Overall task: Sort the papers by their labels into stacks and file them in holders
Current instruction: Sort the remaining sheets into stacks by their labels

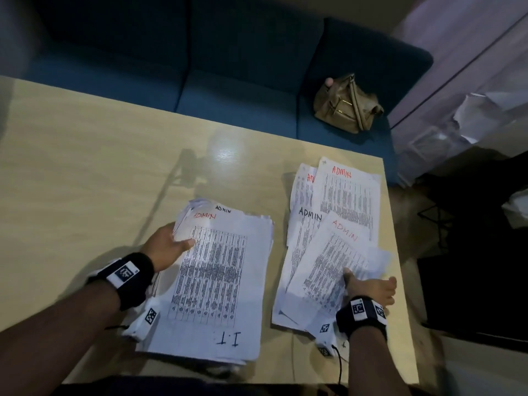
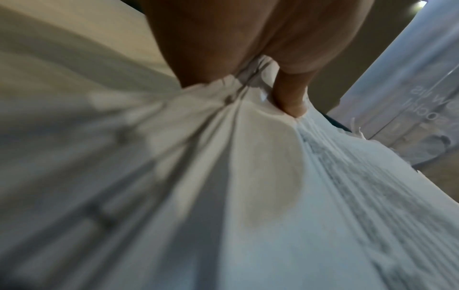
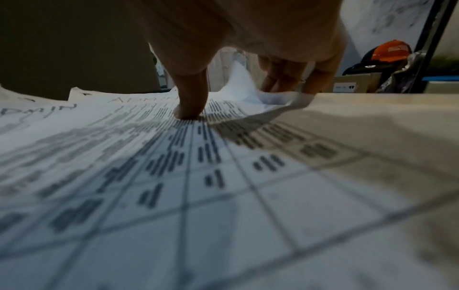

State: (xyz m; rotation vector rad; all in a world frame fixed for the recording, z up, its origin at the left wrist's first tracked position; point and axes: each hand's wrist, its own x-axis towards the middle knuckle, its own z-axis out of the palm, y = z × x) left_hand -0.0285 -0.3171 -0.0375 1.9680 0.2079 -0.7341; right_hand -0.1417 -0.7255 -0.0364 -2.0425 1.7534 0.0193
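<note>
Two groups of white printed sheets lie on a pale wooden table point(image 1: 85, 155). Nearer the left is a thick stack of papers point(image 1: 223, 281), its top sheet bearing a printed grid with "ADMIN" in red at the far end and "I.T" handwritten upside down at the near end; a second "ADMIN" label in black shows on a sheet just beneath. The left hand point(image 1: 167, 247) grips the far-left corner of this stack, thumb on top of the top sheet and the fingers hidden under the lifted edges; the left wrist view shows the thumb point(image 2: 290, 98) pressing into bunched, fanned sheets. To the right, near the table's right edge, is a loose spread of ADMIN-labelled sheets point(image 1: 343, 201), overlapping at different angles, with labels in red and in black. The right hand point(image 1: 371, 287) holds the nearest tilted sheet point(image 1: 328, 267) of this spread: the thumb point(image 3: 191, 98) presses down on its printed face while the other fingers point(image 3: 280, 76) curl around its raised right edge. Both wrists wear black bands with white tags. Beyond the table stands a dark blue upholstered sofa point(image 1: 228, 52) with a tan leather handbag point(image 1: 345, 105) on its seat.
</note>
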